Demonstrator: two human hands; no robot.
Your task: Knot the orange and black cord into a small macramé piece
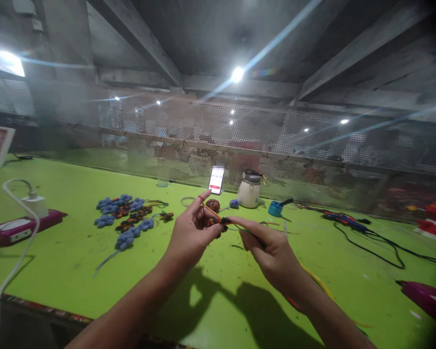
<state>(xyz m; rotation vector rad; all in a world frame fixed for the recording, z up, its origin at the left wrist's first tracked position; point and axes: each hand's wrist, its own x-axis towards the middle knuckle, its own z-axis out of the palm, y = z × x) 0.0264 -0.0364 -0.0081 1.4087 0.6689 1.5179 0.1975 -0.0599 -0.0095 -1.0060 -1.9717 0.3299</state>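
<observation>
Above the green table, my left hand [192, 230] pinches a small dark, multicoloured crochet piece [223, 225] between thumb and fingers. Orange-and-dark yarn [210, 209] runs over its raised index finger. My right hand [272, 247] is closed around a slim crochet hook [240, 228], whose tip meets the piece; most of the hook is hidden by the fingers. Just beyond the hands lies a ball of orange-and-black yarn [213, 205]. Blue crocheted flowers [125, 238] and dark orange ones [134, 213] are grouped to the left.
A lit phone [216, 180] leans upright at the back, beside a lidded jar [249, 190] and a small blue container [275, 208]. Dark cords [349, 223] lie at right. A purple power strip [25, 227] with a white cable sits left. Perforated metal panels [189, 126] border the table's back.
</observation>
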